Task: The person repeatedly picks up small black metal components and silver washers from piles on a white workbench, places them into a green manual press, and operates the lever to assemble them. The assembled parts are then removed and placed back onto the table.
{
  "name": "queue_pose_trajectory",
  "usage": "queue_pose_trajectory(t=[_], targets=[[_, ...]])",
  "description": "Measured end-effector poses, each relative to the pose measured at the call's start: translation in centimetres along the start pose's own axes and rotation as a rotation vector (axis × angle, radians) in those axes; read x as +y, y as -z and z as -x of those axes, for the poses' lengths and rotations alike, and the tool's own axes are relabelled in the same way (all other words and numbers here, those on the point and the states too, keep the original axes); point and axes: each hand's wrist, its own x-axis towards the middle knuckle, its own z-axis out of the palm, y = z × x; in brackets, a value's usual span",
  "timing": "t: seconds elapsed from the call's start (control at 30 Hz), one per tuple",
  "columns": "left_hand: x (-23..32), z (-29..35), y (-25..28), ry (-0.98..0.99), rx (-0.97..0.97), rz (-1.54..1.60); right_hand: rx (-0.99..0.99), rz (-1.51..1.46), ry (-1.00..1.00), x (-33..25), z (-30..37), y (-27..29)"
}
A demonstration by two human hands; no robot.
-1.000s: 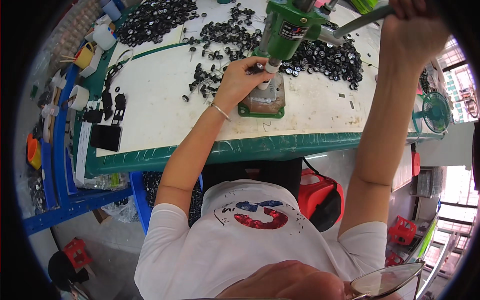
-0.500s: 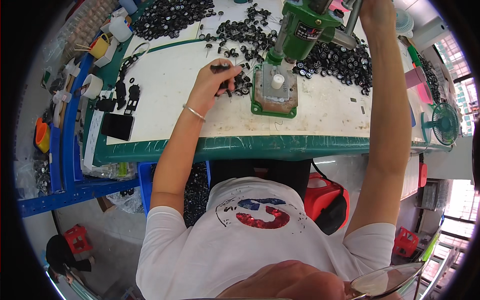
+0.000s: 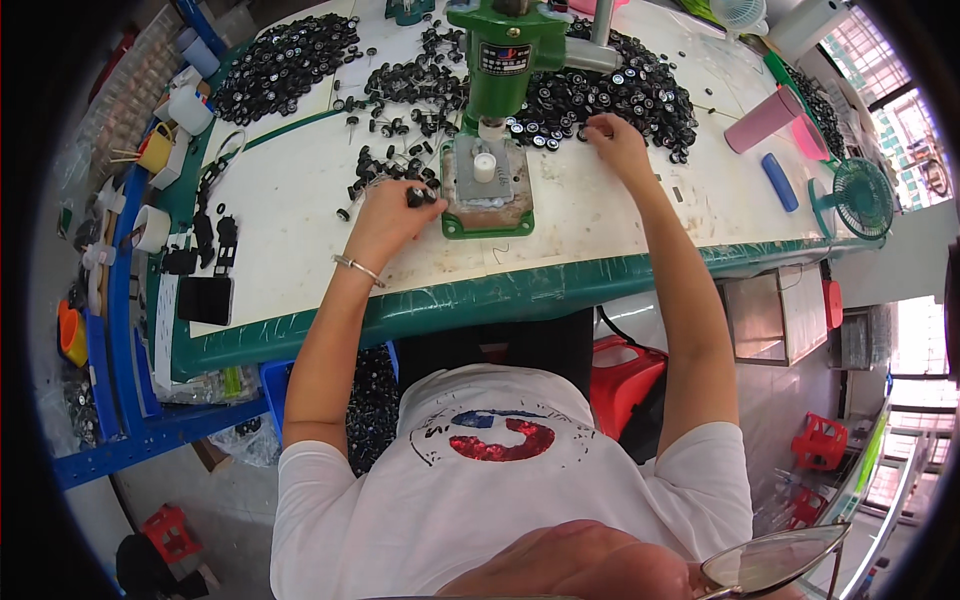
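Note:
My left hand (image 3: 388, 218) is closed round small black wheels (image 3: 418, 197), just left of the press base. My right hand (image 3: 622, 150) reaches to the near edge of a heap of black wheels with shiny centres (image 3: 640, 98). Its fingertips pinch one small wheel (image 3: 584, 133) there. Between the hands stands a green hand press (image 3: 500, 85). A white round fixture (image 3: 484, 167) sits upright on its metal base plate (image 3: 487, 217), under the ram. Wheels with thin metal axles (image 3: 405, 90) lie scattered behind my left hand.
Another heap of black wheels (image 3: 285, 75) lies at the back left. A black phone (image 3: 205, 300) and black plastic parts (image 3: 226, 240) rest on the left. To the right are a pink cup (image 3: 763, 120), a blue case (image 3: 779, 182) and a small green fan (image 3: 862, 200).
My right hand has come down from the top of the press to the wheel heap. My left hand has moved nearer, still holding black wheels. The whole view has shifted.

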Motion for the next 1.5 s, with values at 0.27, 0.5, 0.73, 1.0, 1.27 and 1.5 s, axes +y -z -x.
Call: queue_pose_trajectory(t=[0.27,0.5,0.73,1.0,1.27,1.5], targets=[[-2.7,2.6,-0.7,-0.015,0.202,0.101,0.079,0.395,0.104,-3.1,1.6,-1.6],[-1.9,2.4,0.8,0.122,0.122,0.819,0.032,0.193,0.185,-2.3,2.3,-0.4],[-0.4,1.0,0.3,-0.004,0.199,0.921,-0.108,-0.319,0.134,-6.6,3.5,-0.8],[1.0,-0.1,0.0,-0.025,0.285,0.892,-0.080,-0.278,0.494,-13.3,6.2,-4.8],[1.7,-0.8,-0.8,-0.071,0.170,0.879,0.057,-0.351,0.389,-12.8,8.8,-7.1],[2.4,-1.3,-1.6,-0.114,0.157,0.922,-0.148,-0.472,0.243,-13.3,8.3,-5.9]])
